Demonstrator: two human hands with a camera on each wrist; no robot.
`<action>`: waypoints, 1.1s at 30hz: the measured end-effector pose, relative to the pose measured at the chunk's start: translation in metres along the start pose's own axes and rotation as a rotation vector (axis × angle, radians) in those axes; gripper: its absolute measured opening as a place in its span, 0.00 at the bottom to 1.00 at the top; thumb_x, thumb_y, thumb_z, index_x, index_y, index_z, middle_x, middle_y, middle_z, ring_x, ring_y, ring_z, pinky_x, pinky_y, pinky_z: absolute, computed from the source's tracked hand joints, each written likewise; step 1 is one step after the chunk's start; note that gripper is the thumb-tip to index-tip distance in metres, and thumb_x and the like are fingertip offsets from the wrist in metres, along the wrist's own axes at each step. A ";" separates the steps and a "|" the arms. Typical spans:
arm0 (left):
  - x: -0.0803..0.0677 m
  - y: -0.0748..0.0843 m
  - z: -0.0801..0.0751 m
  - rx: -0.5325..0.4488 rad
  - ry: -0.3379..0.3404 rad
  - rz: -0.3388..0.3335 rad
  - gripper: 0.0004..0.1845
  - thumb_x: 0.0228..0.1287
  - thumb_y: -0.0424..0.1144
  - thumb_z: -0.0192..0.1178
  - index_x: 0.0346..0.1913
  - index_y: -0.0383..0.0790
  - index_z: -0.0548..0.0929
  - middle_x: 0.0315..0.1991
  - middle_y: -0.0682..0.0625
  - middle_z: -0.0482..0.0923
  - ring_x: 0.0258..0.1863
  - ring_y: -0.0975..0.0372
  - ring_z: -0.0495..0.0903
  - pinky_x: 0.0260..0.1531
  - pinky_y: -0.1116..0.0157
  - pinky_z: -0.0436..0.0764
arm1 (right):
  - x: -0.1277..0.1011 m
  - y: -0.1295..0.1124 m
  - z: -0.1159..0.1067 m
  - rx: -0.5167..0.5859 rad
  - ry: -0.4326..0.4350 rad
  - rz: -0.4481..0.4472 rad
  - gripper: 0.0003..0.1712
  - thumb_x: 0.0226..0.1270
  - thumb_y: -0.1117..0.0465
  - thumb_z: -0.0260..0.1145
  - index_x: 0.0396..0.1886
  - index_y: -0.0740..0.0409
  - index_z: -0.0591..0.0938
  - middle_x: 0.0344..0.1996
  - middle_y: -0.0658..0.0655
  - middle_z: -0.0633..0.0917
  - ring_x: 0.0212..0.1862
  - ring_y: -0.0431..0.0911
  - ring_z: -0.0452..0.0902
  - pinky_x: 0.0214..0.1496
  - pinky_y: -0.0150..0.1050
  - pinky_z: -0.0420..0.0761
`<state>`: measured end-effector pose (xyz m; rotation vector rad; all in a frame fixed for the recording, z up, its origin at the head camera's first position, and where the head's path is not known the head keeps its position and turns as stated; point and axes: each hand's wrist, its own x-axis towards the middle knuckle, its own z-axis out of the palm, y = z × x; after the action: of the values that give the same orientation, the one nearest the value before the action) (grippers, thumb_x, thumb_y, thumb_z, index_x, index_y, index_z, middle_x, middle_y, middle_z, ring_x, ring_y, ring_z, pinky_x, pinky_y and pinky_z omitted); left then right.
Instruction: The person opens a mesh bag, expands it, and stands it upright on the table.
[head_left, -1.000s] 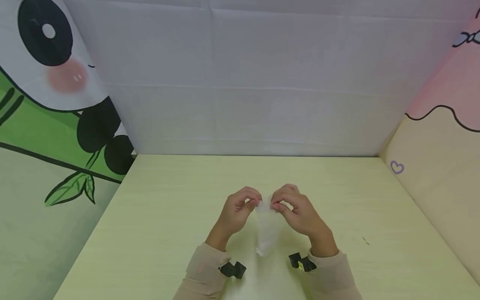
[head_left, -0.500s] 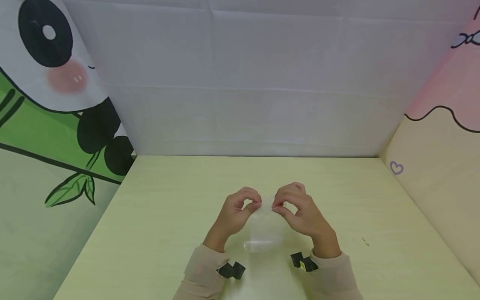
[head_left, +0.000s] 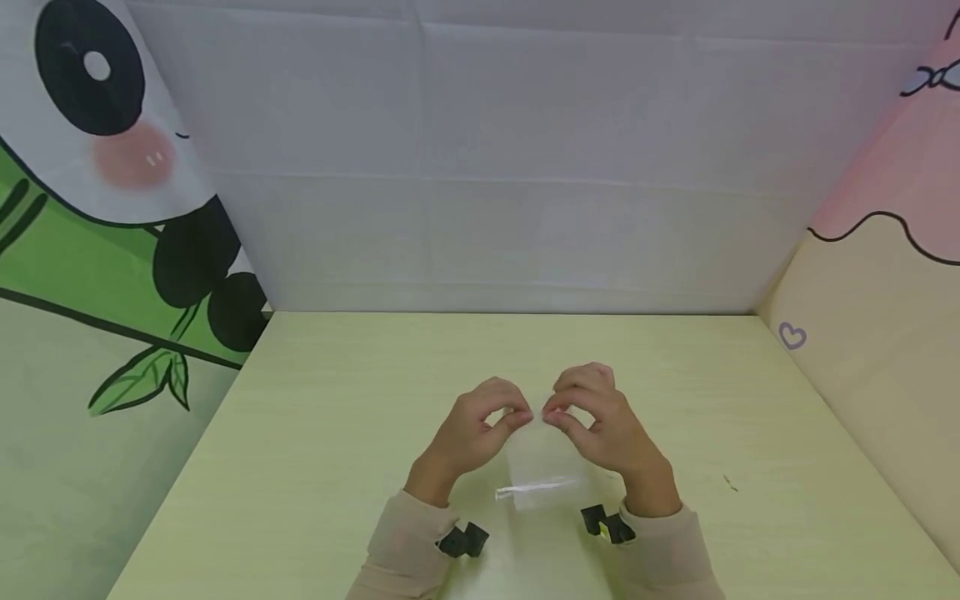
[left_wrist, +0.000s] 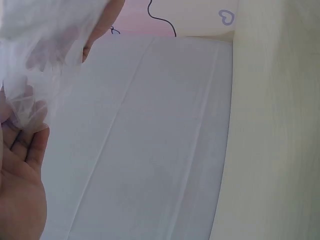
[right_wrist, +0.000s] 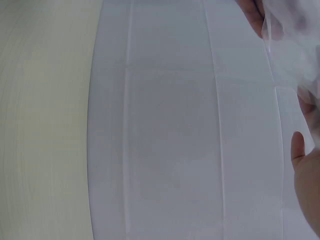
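A thin see-through plastic bag [head_left: 546,462] hangs between both hands above the table, with a shiny strip across its lower part. My left hand [head_left: 474,429] pinches its upper edge between thumb and fingers. Close beside it, my right hand [head_left: 603,421] pinches the same edge, the fingertips of the two hands almost meeting. In the left wrist view the crinkled film of the bag [left_wrist: 47,55] covers part of the fingers above the left palm [left_wrist: 20,195]. The right wrist view catches the bag [right_wrist: 292,55] at its upper right, above part of the right hand [right_wrist: 310,185].
The pale yellow table [head_left: 337,400] meets a white creased backdrop [head_left: 480,167] at its far edge. Printed cartoon panels [head_left: 195,250] stand on either side. A tiny dark scrap or mark [head_left: 731,483] shows on the table at right.
The bag hung narrow and bunched a second ago and now hangs wider, its lower edge spread. The left hand has shifted slightly right, bringing the fingertips closer together.
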<state>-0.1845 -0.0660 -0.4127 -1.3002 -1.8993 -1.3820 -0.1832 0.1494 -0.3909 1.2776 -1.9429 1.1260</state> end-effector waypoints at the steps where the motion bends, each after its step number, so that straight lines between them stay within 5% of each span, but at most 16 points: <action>1: 0.001 0.000 0.000 0.005 0.004 0.019 0.08 0.71 0.39 0.58 0.35 0.38 0.82 0.33 0.50 0.80 0.37 0.59 0.78 0.42 0.63 0.78 | -0.001 0.000 -0.001 0.004 0.003 0.012 0.17 0.73 0.49 0.60 0.31 0.56 0.83 0.33 0.51 0.80 0.42 0.49 0.73 0.52 0.47 0.61; 9: 0.001 -0.005 -0.001 -0.017 0.064 0.160 0.02 0.66 0.28 0.61 0.35 0.36 0.81 0.33 0.46 0.80 0.37 0.54 0.79 0.44 0.59 0.80 | 0.000 0.000 -0.002 0.086 0.030 0.017 0.13 0.72 0.52 0.62 0.33 0.55 0.82 0.35 0.53 0.81 0.45 0.51 0.73 0.57 0.43 0.61; 17: 0.000 -0.009 -0.003 0.131 0.020 0.184 0.11 0.74 0.37 0.53 0.34 0.35 0.80 0.31 0.48 0.79 0.36 0.56 0.79 0.44 0.62 0.78 | 0.002 0.000 0.000 0.129 0.004 -0.029 0.15 0.74 0.54 0.57 0.28 0.54 0.79 0.29 0.50 0.80 0.43 0.50 0.71 0.53 0.44 0.59; 25: 0.006 0.002 -0.001 0.247 -0.052 0.151 0.13 0.74 0.43 0.55 0.37 0.37 0.83 0.32 0.52 0.81 0.39 0.59 0.80 0.49 0.64 0.75 | 0.003 -0.001 0.002 0.038 -0.014 -0.031 0.16 0.76 0.52 0.56 0.29 0.53 0.80 0.30 0.48 0.81 0.43 0.50 0.70 0.52 0.47 0.58; 30: 0.008 0.008 -0.001 0.202 -0.010 0.143 0.02 0.63 0.30 0.65 0.36 0.36 0.82 0.33 0.51 0.81 0.39 0.58 0.80 0.48 0.63 0.77 | 0.003 -0.001 -0.001 0.084 0.027 0.006 0.19 0.75 0.48 0.57 0.39 0.60 0.83 0.39 0.56 0.81 0.47 0.52 0.72 0.56 0.45 0.61; 33: 0.007 0.008 -0.002 0.148 0.022 0.136 0.10 0.53 0.23 0.69 0.37 0.35 0.82 0.34 0.49 0.81 0.39 0.57 0.80 0.46 0.63 0.78 | 0.001 0.000 -0.003 0.105 0.019 0.052 0.24 0.74 0.46 0.57 0.51 0.64 0.81 0.44 0.58 0.81 0.51 0.52 0.72 0.57 0.44 0.63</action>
<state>-0.1812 -0.0643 -0.4028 -1.3093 -1.8253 -1.1608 -0.1834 0.1514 -0.3890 1.2720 -1.9360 1.2760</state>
